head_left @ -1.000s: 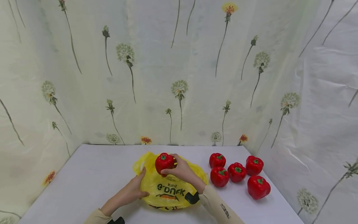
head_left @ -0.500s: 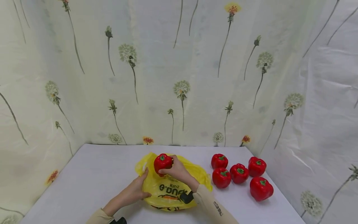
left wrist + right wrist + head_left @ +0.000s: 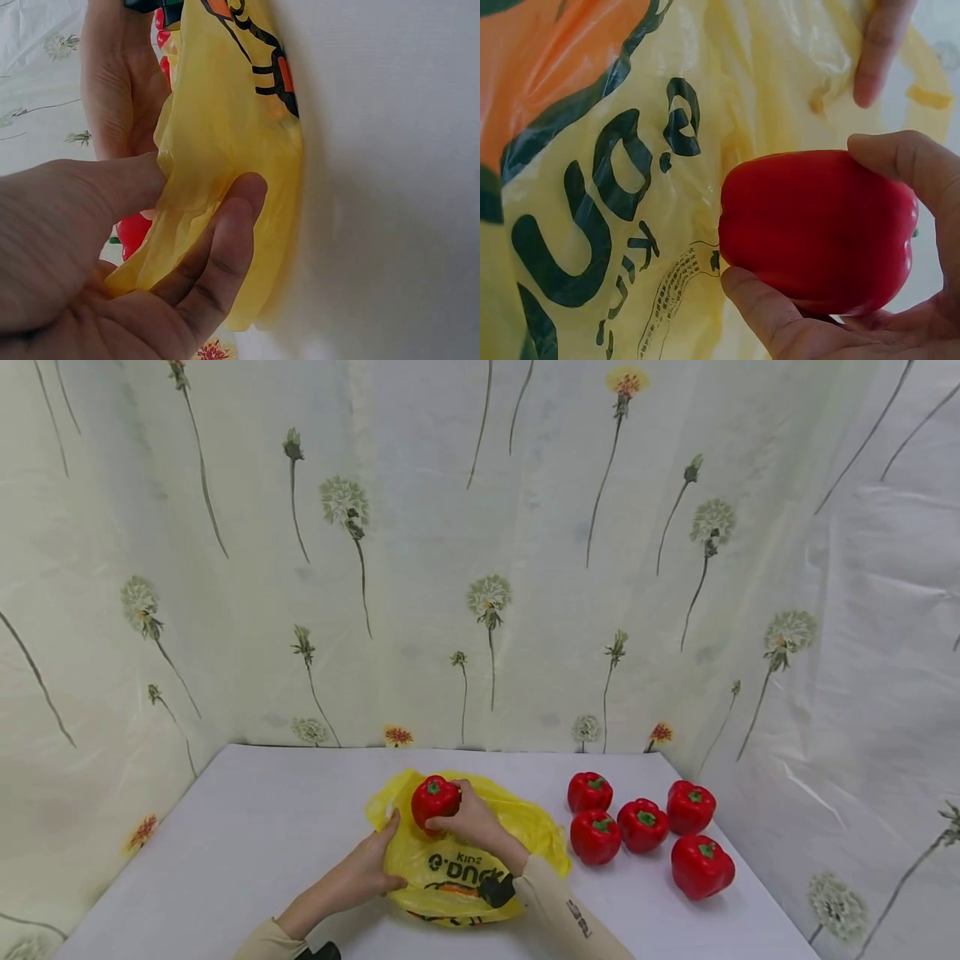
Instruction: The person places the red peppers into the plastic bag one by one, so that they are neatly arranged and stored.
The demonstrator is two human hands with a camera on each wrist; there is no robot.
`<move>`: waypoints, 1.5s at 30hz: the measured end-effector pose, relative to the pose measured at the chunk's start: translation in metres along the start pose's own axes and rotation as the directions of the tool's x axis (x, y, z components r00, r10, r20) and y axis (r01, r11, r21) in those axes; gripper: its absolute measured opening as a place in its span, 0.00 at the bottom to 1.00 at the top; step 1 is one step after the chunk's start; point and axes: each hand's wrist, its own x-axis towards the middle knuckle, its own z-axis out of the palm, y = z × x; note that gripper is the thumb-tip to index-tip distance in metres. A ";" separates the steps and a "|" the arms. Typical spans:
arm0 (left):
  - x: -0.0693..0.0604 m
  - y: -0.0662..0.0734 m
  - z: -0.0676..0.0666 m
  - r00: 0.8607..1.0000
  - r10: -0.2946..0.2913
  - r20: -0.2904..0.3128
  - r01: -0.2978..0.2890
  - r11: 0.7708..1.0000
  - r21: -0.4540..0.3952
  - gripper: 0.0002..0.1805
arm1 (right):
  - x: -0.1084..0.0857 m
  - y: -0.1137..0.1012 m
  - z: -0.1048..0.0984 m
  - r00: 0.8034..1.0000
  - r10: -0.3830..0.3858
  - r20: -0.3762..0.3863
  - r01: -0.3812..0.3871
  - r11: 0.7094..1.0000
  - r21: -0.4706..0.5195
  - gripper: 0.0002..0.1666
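A red bell pepper (image 3: 432, 804) with a green stem is gripped in my right hand (image 3: 474, 821), above a yellow plastic bag (image 3: 528, 818) printed with dark lettering. In the right wrist view, the thumb and fingers wrap the pepper (image 3: 817, 232) from both ends, with the bag's printed side (image 3: 697, 45) right beside it. My left hand (image 3: 365, 870) holds the bag's left edge. The left wrist view has its thumb behind the yellow film (image 3: 217, 135) and its fingers curled over the near side. What lies inside the bag is hidden.
Several more red bell peppers (image 3: 642, 825) stand grouped at the right of the white table (image 3: 285, 810), one (image 3: 702, 867) close to its right edge. A curtain (image 3: 420, 568) with dandelion prints hangs behind the table and along both sides.
My right hand has brought the bell pepper slightly down and left over the bag. The left hand keeps its hold on the bag's edge. The whole head view has shifted a little.
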 end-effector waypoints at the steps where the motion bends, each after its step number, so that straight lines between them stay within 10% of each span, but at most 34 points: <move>1: 0.000 0.000 0.000 1.000 -0.002 -0.004 0.002 1.000 0.009 0.58 | 0.000 0.001 0.001 1.000 0.002 0.004 -0.002 1.000 -0.007 0.47; 45: 0.000 -0.001 0.002 1.000 -0.007 0.010 0.007 1.000 -0.005 0.57 | -0.019 0.004 -0.017 0.996 -0.018 0.091 0.019 1.000 -0.016 0.56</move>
